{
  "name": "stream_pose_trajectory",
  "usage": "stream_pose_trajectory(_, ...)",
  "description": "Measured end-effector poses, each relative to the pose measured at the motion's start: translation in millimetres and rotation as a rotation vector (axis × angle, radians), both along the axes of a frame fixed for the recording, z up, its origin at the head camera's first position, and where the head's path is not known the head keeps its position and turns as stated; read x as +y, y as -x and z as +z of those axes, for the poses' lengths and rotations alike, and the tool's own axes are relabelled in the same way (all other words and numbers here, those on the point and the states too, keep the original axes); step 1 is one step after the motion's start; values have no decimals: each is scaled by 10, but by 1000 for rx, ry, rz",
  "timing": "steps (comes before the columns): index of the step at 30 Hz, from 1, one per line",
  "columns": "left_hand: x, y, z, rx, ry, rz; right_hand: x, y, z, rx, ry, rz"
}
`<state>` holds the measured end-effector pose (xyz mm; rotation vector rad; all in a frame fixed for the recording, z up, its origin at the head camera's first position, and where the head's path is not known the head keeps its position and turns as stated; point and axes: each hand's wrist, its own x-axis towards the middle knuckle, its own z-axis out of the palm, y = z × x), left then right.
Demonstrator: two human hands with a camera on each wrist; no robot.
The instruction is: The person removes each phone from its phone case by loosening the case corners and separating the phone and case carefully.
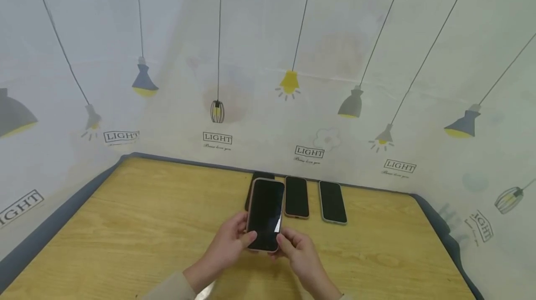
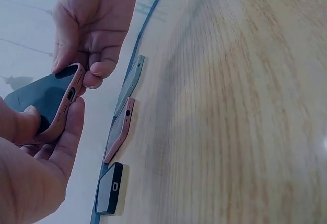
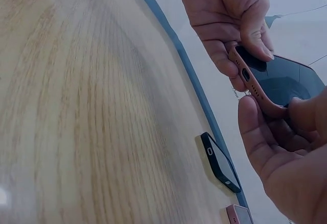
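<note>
Both hands hold a smartphone (image 1: 264, 211) in a pink case, raised above the table with its dark screen up. My left hand (image 1: 230, 240) grips its lower left side, the thumb lying on the screen's edge. On the lower right corner, my right hand (image 1: 298, 250) pinches it between thumb and fingers. The phone's bottom edge with its charging port (image 2: 71, 94) faces the left wrist view. Behind the held phone, a black phone (image 1: 254, 183) is partly hidden in the head view. Beside it lie a phone in a pink case (image 1: 296, 197) and one in a pale case (image 1: 332, 202).
The three other phones lie in a row near the back edge of the wooden table (image 1: 125, 225). A grey-blue border (image 1: 435, 216) runs around the tabletop. Just behind rises a pale curtain-like sheet (image 1: 259, 35) printed with hanging lamps.
</note>
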<state>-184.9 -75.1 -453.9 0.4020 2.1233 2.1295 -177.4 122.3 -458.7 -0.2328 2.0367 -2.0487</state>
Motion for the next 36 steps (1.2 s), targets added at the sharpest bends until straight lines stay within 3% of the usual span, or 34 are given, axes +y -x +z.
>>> stream_pose_trajectory(11,33,6,37,-1,11,2,-18,-23,-16,-12,28,-52)
stream_pose_trajectory(24,54,6,27,5,15,9,-48,-45,-66,-118,206,-84)
stream_pose_trajectory(31,66,-44,56,-15,12,-30,-78,-42,-144,-157,265,-105)
stream_pose_trajectory(36,60,-56,68,22,95,34,-54,-26,-108,-101,203,-53)
